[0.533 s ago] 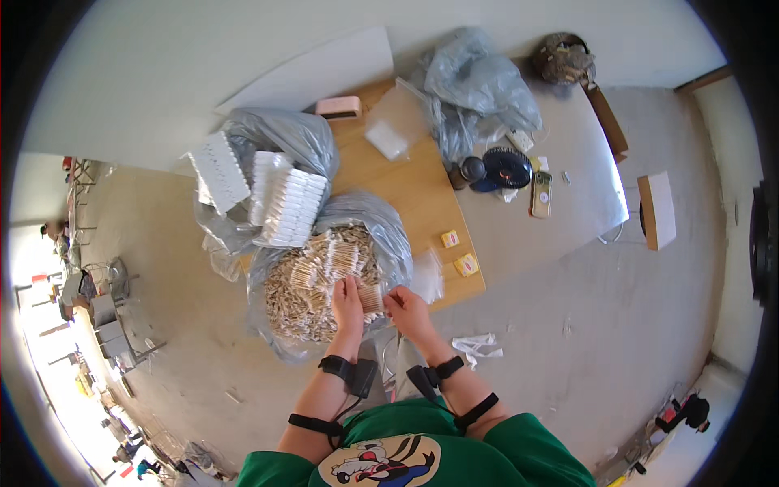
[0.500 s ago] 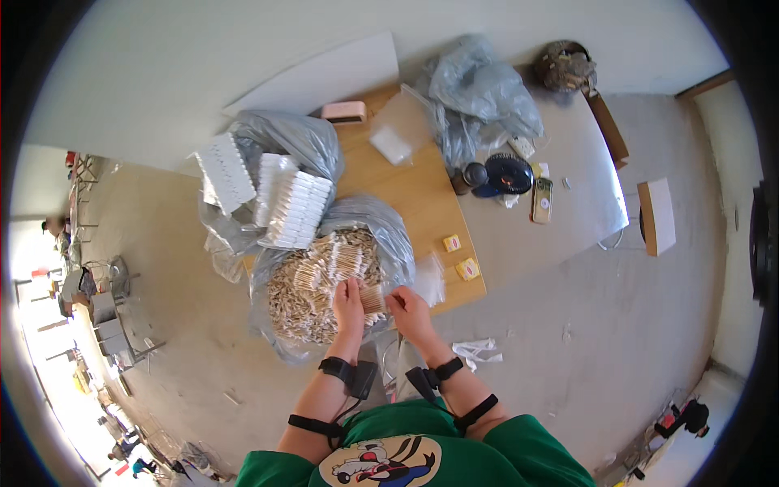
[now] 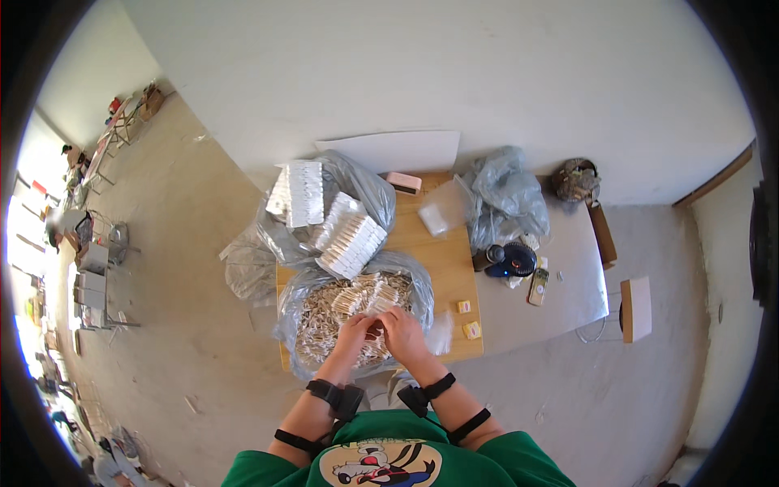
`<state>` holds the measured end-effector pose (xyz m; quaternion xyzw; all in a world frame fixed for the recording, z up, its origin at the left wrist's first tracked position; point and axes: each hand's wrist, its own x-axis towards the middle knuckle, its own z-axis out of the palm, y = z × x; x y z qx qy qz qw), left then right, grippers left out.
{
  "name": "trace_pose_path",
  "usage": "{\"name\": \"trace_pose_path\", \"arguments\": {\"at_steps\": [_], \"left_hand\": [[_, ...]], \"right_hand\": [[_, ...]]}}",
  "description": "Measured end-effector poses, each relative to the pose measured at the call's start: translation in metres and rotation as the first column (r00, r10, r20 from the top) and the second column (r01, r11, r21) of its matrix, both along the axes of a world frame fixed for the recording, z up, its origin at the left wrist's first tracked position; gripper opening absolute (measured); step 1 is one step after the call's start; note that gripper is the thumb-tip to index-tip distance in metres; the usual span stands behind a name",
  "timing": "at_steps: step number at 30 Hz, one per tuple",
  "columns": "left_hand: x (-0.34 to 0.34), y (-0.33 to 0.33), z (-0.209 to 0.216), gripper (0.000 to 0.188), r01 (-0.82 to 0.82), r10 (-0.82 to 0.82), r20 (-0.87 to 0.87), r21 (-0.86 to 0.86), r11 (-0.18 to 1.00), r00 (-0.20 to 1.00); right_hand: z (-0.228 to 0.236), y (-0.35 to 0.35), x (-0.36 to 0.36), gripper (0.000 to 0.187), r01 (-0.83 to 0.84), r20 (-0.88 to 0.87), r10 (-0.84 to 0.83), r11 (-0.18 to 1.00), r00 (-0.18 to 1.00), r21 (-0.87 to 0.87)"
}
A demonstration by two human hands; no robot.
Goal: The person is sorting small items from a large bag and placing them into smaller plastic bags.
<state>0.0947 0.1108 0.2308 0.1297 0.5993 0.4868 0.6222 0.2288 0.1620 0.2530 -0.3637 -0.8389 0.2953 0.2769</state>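
My left hand (image 3: 351,334) and my right hand (image 3: 403,334) meet above an open grey plastic bag (image 3: 423,286) heaped with loose cotton swabs (image 3: 320,321). The fingers of both are closed on a small bundle of cotton swabs, which they now mostly hide. Whether clear film wraps the bundle I cannot tell. Just beyond my fingertips, a neater row of swabs (image 3: 357,298) lies on top of the heap. To the right of my right hand are clear plastic sleeves (image 3: 441,333) on the wooden table (image 3: 414,240).
Behind the swabs, another grey bag (image 3: 375,195) holds stacked white packs (image 3: 353,246). Small yellow boxes (image 3: 471,330) lie near the table's right edge. On the adjoining grey table (image 3: 568,288) are a dark fan (image 3: 514,260), a phone (image 3: 538,287) and a crumpled grey bag (image 3: 507,195).
My hands have drawn together, and the swab bundle that showed between them is now mostly covered by fingers. The whole view has tilted, so the tables appear lower.
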Motion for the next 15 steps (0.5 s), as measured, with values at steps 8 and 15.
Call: {"name": "trace_pose_path", "arguments": {"at_steps": [8,15], "left_hand": [[-0.045,-0.023,0.019,0.014,-0.054,0.097,-0.188,0.222,0.973,0.977],[-0.083,-0.034,0.056,0.016,0.197,-0.037,-0.586,0.213,0.957,0.810]], "right_hand": [[0.036,-0.020,-0.053,0.015,-0.001,-0.084,-0.005,0.997,0.996,-0.076],[0.042,-0.030,-0.091,0.018,-0.042,-0.076,0.036,0.996,0.996,-0.076]]}}
